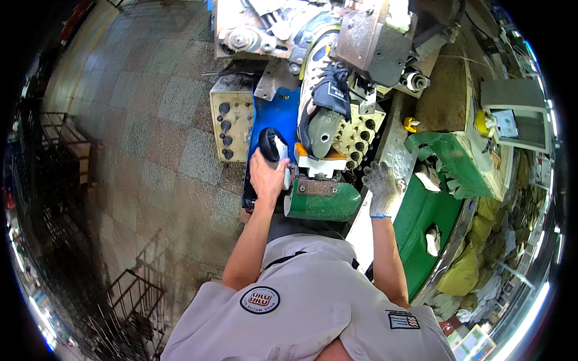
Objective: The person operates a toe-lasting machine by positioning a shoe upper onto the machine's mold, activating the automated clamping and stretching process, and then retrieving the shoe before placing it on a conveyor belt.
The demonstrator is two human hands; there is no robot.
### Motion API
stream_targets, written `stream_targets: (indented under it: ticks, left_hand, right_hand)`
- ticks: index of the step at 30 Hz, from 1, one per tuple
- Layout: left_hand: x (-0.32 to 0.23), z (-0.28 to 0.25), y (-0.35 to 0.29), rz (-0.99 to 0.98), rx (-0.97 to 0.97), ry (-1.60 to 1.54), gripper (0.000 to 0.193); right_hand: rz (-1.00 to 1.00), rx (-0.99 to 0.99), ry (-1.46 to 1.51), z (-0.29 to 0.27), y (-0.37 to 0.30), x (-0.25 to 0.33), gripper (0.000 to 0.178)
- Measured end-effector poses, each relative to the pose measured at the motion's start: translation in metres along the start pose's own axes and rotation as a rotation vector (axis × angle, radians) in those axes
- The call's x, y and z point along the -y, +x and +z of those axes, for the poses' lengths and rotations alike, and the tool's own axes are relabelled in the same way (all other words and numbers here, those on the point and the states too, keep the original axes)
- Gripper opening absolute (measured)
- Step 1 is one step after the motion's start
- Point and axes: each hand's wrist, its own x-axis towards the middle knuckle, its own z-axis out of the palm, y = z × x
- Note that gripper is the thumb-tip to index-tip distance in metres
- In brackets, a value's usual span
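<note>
My bare left hand [269,174] is closed around a black-and-white shoe [274,146], whose rounded black end points up and away from me. It is over the blue panel on the machine's left side. Gripped in the shoe machine [367,45], a light-coloured shoe [313,72] with dark laces sits on a grey-green last [324,133]. The last's near end is over a white-and-orange support [322,161]. On the right, my right hand [382,185] wears a grey glove with a blue cuff. Its fingers are spread beside the metal ledge, holding nothing.
A green rounded guard [325,201] juts toward my waist. Right of me runs a green conveyor belt [415,240] carrying a shoe [432,239] and another pale piece [428,179]. Control boxes with knobs [226,123] flank the machine. Tiled floor [156,138] lies left; metal racks stand lower left.
</note>
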Motion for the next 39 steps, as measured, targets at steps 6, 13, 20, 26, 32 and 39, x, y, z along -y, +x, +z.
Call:
stream_targets:
  ticks: [6,13,20,26,32,39]
  left_hand:
    - [0.053,0.038,0.026,0.039,0.042,-0.123,0.069]
    - [0.006,-0.045,0.000,0.080,0.089,-0.003,0.063]
    - [-0.089,-0.225,-0.032,0.027,0.187,-0.535,0.041]
    - [-0.170,-0.202,-0.059,0.150,0.450,-0.819,0.039]
    - [-0.221,-0.117,-0.074,0.158,0.632,-0.507,0.052]
    - [-0.281,-0.032,-0.063,0.002,0.864,-0.555,0.067]
  right_hand:
    - [0.039,0.044,-0.072,0.028,0.002,-0.001,0.048]
    - [0.038,0.131,-0.113,0.020,-0.008,0.019,0.048]
    - [-0.008,0.465,-0.232,0.087,-0.066,0.063,0.072]
    - [0.099,0.897,0.161,0.143,-0.087,0.041,0.074]
    - [0.617,0.669,0.659,0.065,-0.065,0.077,0.063]
    - [0.283,0.458,0.452,-0.020,-0.087,0.095,0.064]
